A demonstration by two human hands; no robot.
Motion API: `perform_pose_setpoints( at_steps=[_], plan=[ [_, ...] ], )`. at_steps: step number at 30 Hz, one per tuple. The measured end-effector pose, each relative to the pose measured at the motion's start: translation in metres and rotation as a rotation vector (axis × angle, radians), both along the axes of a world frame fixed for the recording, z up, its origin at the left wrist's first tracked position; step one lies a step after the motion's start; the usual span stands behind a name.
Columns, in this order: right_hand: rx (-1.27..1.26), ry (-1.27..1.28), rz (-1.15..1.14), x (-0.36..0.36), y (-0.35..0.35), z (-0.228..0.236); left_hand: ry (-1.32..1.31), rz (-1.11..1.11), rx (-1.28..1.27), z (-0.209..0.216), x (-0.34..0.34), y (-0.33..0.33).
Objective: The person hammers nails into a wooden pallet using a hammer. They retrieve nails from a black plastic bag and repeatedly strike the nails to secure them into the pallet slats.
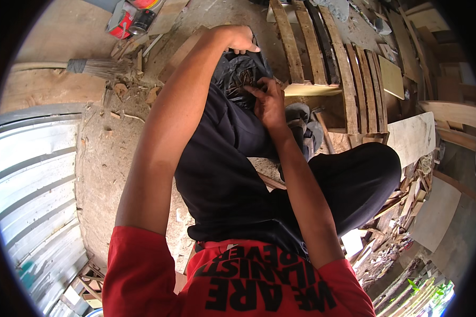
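A black plastic bag (231,67) lies spread at my left knee, with several thin brown nails (247,78) showing in its opening. At its far edge, my left hand (239,39) is closed on the bag's rim and pulls the plastic up. My right hand (271,104) reaches into the near right side of the bag, fingers bent together at the nails. What its fingertips pinch is too small to make out.
Slatted wooden pallets (349,68) stand ahead to the right, beside a wooden-handled tool (325,132). A broom (98,67) lies at the left, below a red box (120,20) and a can (142,22). Scrap wood (412,195) is heaped on the right.
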State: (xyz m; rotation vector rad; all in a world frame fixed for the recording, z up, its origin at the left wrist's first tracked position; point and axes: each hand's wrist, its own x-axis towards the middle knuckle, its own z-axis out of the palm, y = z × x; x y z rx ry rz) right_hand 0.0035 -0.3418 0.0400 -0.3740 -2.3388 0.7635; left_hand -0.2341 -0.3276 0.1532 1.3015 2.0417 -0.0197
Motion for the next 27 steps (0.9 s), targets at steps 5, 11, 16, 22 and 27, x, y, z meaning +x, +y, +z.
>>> perform_pose_setpoints(
  at_steps=[5, 11, 16, 22, 27],
  plan=[
    [-0.095, 0.006, -0.068, -0.002, -0.002, -0.002, -0.011, 0.002, 0.001, -0.003, 0.0, 0.0],
    [-0.032, 0.043, -0.139, -0.004, -0.007, 0.0, 0.007, -0.024, 0.033, -0.007, -0.002, 0.0],
    [-0.022, 0.042, -0.152, -0.003, -0.007, -0.001, 0.001, -0.011, 0.018, -0.004, 0.002, 0.002],
    [-0.02, 0.031, -0.092, -0.003, -0.008, 0.002, 0.023, -0.023, 0.01, -0.008, -0.001, 0.001],
    [-0.284, 0.06, -0.044, 0.0, -0.004, -0.011, 0.022, -0.022, -0.018, -0.007, 0.0, 0.005]
  ],
)
